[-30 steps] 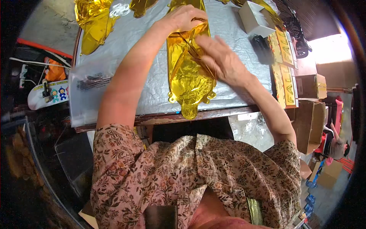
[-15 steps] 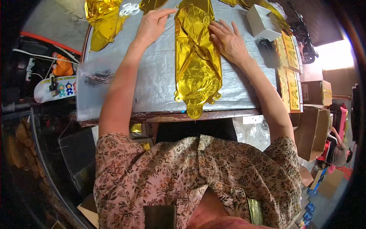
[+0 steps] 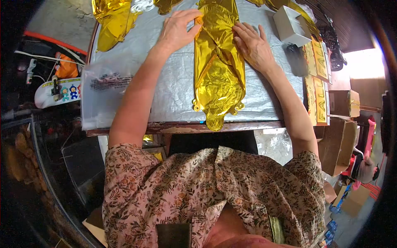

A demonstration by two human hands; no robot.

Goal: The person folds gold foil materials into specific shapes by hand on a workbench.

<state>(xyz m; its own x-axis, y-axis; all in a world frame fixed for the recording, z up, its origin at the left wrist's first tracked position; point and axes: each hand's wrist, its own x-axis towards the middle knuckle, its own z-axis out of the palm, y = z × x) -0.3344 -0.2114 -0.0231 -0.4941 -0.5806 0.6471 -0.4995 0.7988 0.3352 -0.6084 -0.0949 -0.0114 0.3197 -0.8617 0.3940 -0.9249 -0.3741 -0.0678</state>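
A gold foil balloon (image 3: pixel 219 80) lies flat and lengthwise on the silver-covered table, its long sides folded inward and creased across the middle. Its tabbed lower end reaches over the table's near edge. My left hand (image 3: pixel 178 32) pinches the upper left edge of the foil between thumb and fingers. On the opposite side, my right hand (image 3: pixel 257 48) rests with its fingers stretched out and their tips against the balloon's right edge.
More gold foil (image 3: pixel 113 27) lies at the far left beside white ribbon (image 3: pixel 142 5). A clear plastic bag (image 3: pixel 99 99) covers the left corner. An open white box (image 3: pixel 291 27) stands at the right, near printed FALL boxes (image 3: pixel 320 97). Cardboard boxes (image 3: pixel 339 144) stand beyond the table.
My left hand has moved right onto the foil's edge and its thumb and fingers have closed there. My right hand stays along the right edge. The view has shifted slightly.
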